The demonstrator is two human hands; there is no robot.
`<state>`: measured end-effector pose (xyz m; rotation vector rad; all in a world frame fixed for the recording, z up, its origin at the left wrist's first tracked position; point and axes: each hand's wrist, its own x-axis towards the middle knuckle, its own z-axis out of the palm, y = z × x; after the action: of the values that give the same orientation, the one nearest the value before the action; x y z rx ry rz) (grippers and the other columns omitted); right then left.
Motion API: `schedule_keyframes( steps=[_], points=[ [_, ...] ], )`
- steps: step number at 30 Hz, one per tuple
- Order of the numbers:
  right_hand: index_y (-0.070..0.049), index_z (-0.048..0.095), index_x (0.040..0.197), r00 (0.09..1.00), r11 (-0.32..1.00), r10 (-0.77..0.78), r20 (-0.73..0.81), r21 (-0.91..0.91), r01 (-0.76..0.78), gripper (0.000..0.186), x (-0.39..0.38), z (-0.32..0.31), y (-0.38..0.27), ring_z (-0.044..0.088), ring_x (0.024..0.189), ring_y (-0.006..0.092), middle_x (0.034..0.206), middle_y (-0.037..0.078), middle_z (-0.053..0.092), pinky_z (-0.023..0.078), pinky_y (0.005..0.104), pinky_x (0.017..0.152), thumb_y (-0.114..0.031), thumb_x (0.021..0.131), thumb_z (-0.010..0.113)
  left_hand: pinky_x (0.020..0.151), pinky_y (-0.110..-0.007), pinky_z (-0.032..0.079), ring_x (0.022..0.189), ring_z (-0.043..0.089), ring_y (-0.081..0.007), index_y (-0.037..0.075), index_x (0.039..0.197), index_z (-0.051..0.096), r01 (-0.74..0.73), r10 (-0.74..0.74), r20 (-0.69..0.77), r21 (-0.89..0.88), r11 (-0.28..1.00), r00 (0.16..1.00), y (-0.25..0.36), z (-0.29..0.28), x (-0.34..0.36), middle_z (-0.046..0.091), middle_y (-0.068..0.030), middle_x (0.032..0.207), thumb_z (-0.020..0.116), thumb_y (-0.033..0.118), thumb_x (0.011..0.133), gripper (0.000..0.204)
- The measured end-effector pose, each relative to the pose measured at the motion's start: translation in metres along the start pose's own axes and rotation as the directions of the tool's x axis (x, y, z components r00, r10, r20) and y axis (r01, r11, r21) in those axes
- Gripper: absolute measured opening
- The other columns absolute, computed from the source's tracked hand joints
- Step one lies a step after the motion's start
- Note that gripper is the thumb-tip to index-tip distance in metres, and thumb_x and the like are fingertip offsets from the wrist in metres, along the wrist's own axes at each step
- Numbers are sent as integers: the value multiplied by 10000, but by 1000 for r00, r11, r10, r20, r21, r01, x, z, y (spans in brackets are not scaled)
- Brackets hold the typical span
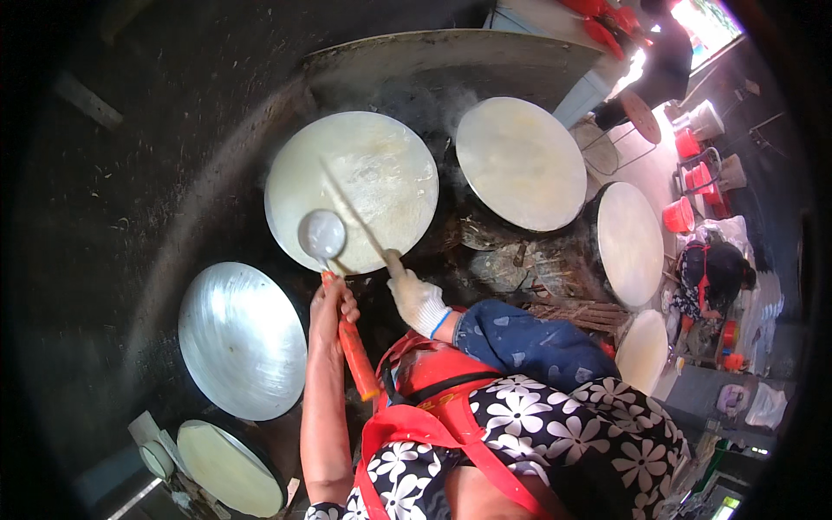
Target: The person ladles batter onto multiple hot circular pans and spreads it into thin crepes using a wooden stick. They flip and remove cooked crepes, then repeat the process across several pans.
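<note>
Left hand point(332, 305) clamped on the ladle point(322, 234) at its orange handle; bowl hovers over the near edge of the round griddle point(381, 165). Gloved right hand point(416, 299) grips a thin stick point(351, 212). Ladle looks stiff and light, its contents liable to spill; best held mid-handle.

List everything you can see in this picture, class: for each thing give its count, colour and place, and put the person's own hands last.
Round flat griddles: four, pale cream with a thin batter layer, in an arc across the middle; a fifth partly hidden at right.
Shiny metal lid: one, silver, lower left.
Pale round pan: one, cream, bottom left.
Ladle: one, silver bowl with orange handle, over the nearest griddle's edge.
Thin stick: one, pale, lying across the same griddle.
Buckets: several, red, far right.
Another person: one, crouching at right.
Left hand: bare, gripping the ladle handle.
Right hand: white glove, holding the stick.
</note>
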<state>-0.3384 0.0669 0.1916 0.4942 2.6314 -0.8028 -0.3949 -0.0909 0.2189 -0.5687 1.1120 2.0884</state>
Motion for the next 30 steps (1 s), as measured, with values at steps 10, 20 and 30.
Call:
schedule_keyframes(
  steps=[10, 20, 30],
  points=[
    [-84, 328, 1325, 875, 918, -397, -276, -125, 377, 443, 77, -21, 48, 634, 754, 391, 984, 180, 600, 515, 477, 630, -83, 891, 418, 461, -237, 417, 531, 422, -99, 33, 897, 429, -151, 169, -187, 109, 983, 968, 48, 24, 61, 434, -42, 726, 558, 168, 874, 187],
    [-189, 208, 1435, 927, 955, -291, 239, 11, 297, 563, -11, -77, 108, 603, 772, 436, 975, 227, 595, 485, 499, 664, -243, 922, 434, 394, -223, 363, 468, 396, -83, 104, 926, 432, 81, -60, -294, 59, 995, 954, -9, 50, -36, 444, -25, 702, 553, 235, 896, 180],
    [-137, 273, 1418, 846, 771, -527, 84, 467, 434, 533, 4, -53, 71, 591, 845, 426, 1026, 261, 587, 481, 469, 712, -226, 922, 446, 373, -203, 324, 458, 359, -64, 63, 1085, 466, -186, 214, -384, 109, 977, 898, -19, 76, -54, 386, 11, 651, 504, 164, 904, 211]
  ],
)
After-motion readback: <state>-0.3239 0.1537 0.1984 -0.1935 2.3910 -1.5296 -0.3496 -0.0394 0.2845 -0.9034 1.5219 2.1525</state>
